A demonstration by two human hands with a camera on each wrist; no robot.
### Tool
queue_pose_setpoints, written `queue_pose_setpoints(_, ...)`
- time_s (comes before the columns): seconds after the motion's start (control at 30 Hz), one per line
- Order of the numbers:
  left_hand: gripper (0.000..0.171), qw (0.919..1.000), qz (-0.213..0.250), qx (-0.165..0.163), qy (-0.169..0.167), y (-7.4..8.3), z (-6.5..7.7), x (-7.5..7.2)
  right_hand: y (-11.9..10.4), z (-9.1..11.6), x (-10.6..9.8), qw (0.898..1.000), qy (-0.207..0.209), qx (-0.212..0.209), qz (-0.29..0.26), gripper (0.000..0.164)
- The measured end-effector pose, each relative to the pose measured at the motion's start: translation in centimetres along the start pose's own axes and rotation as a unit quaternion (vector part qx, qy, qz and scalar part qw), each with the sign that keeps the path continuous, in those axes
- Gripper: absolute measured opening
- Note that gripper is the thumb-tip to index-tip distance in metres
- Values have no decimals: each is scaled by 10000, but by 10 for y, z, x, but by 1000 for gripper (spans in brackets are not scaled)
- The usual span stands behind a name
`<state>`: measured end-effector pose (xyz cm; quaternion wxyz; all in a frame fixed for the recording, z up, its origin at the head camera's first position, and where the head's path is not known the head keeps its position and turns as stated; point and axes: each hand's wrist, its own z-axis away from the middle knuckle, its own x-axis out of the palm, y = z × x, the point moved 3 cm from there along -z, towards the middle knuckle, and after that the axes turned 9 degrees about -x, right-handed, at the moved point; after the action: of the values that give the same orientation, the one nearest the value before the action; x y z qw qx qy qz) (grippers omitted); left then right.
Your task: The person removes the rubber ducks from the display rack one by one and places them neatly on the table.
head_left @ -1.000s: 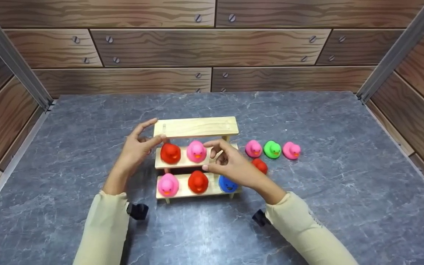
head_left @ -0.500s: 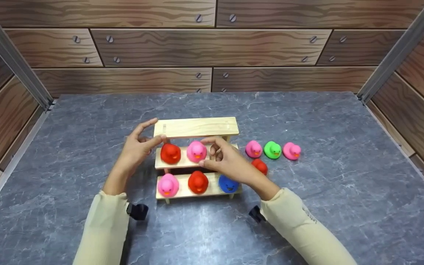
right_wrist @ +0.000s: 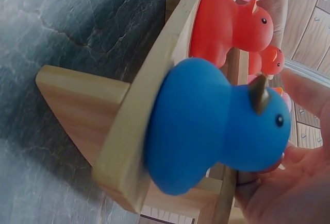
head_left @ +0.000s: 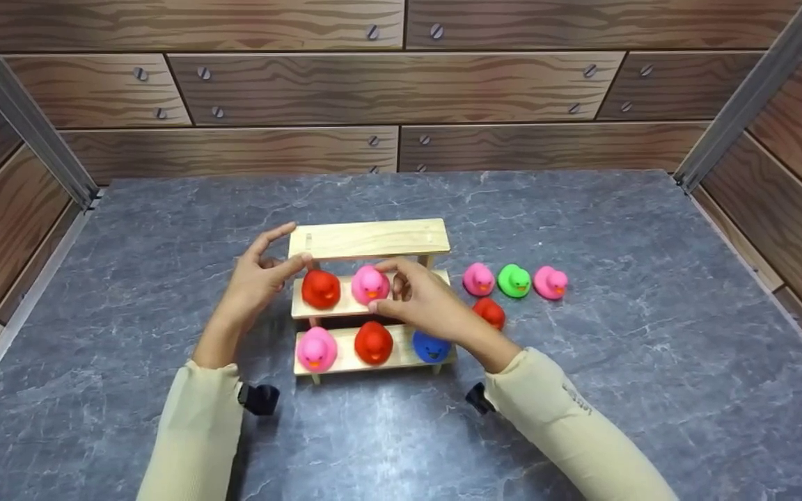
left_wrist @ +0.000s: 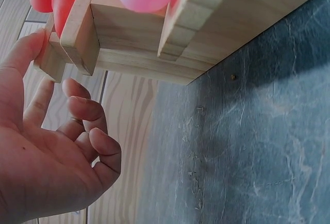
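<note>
A three-tier wooden display rack (head_left: pixel 370 238) stands on the table. My left hand (head_left: pixel 255 282) holds the left end of its top tier between thumb and index finger; the other fingers (left_wrist: pixel 85 110) are bent below. On the middle tier, my right hand (head_left: pixel 429 300) pinches a pink rubber duck (head_left: pixel 369 285) at its right side with thumb and index finger. A red duck (head_left: pixel 321 289) sits left of it. The bottom tier carries a pink duck (head_left: pixel 317 349), a red duck (head_left: pixel 374 342) and a blue duck (right_wrist: pixel 206 126), partly beneath my right wrist in the head view.
Right of the rack, a pink duck (head_left: pixel 478 280), a green duck (head_left: pixel 514 281) and another pink duck (head_left: pixel 551 283) stand in a row on the grey marbled table (head_left: pixel 617 390). Nearer, a red duck (head_left: pixel 489 313) is partly behind my right wrist. Wood-patterned walls (head_left: pixel 394 87) enclose the table.
My right hand has moved slightly left, its thumb and index finger coming onto the pink duck on the middle tier. My left hand has stayed at the rack's top tier.
</note>
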<state>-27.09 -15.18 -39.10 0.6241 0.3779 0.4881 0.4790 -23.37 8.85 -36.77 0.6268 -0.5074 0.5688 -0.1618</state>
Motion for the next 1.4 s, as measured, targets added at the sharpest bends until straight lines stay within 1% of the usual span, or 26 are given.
queue_pose_setpoints(0.17,64,10000,39,-4,-4,0,0,-1,-2,-1,0,9999,67,-13,116,42)
queue_pose_setpoints(0.5,64,9999,99,0,-20,3,0,0,-5,-3,0,9994,139,31,315,38)
queue_pose_setpoints(0.7,65,9999,108,-18,-58,3,0,1,-3,0,0,9994,229,159,214,36)
queue_pose_setpoints(0.83,64,9999,129,-11,-53,2,1,0,-3,5,-1,9996,223,140,72,36)
queue_pose_setpoints(1.1,64,9999,159,10,-61,1,1,0,-1,22,-15,9995,300,-2,-108,36)
queue_pose_setpoints(1.3,63,9996,244,43,-125,1,2,0,7,31,-26,9991,391,-134,-129,32)
queue_pose_setpoints(1.4,64,9998,187,1,-106,2,2,1,12,35,-33,9987,456,-178,-131,31)
